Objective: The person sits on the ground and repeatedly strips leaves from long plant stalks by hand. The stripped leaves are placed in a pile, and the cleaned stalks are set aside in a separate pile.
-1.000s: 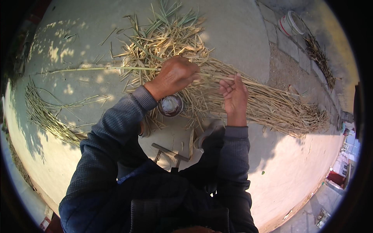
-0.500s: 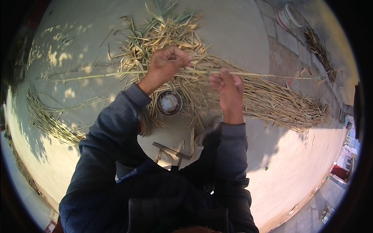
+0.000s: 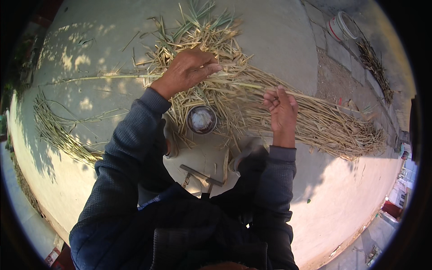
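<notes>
One long pale-green reed stalk (image 3: 108,77) runs across in front of me, passing both hands. My left hand (image 3: 191,69) is closed around it, its back toward me and its thumb pointing right; the palm is hidden. Farther right, my right hand (image 3: 282,112) pinches the same stalk between thumb and fingertips, with the other fingers curled. Beneath the hands lies a heap of dry husks and leaf strips (image 3: 204,42). A bundle of straw-coloured stalks (image 3: 328,123) stretches from there to the right.
Between my feet and the heap stands a round dark-rimmed container (image 3: 201,119) with something whitish inside. Closer to me is a T-shaped tool (image 3: 200,174). Greenish stalks (image 3: 63,135) lie at left. A white bucket (image 3: 342,26) and dark brush-like stems (image 3: 375,67) are at far right.
My right hand has moved right along the stalk, widening the gap between my hands. The left hand stays near its place. The stalk now slopes down toward the right.
</notes>
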Tool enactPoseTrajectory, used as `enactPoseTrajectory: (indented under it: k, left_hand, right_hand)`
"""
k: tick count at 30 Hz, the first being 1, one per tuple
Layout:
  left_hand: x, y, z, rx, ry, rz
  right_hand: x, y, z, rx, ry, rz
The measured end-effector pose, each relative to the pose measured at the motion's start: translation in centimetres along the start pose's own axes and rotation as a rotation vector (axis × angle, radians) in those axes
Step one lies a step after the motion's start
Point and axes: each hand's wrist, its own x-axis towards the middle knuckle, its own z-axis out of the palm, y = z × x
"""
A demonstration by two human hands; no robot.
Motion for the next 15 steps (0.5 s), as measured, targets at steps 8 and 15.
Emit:
enactPoseTrajectory:
  k: [8, 15]
  left_hand:
    - [-0.2, 1.6, 3.2, -0.152, -0.118, -0.123]
    - [-0.5, 1.4, 4.1, -0.564, -0.104, -0.39]
  right_hand:
    - [0.2, 0.2, 0.0, 0.009, 0.026, 0.001]
    - [-0.1, -0.7, 0.2, -0.008, -0.042, 0.006]
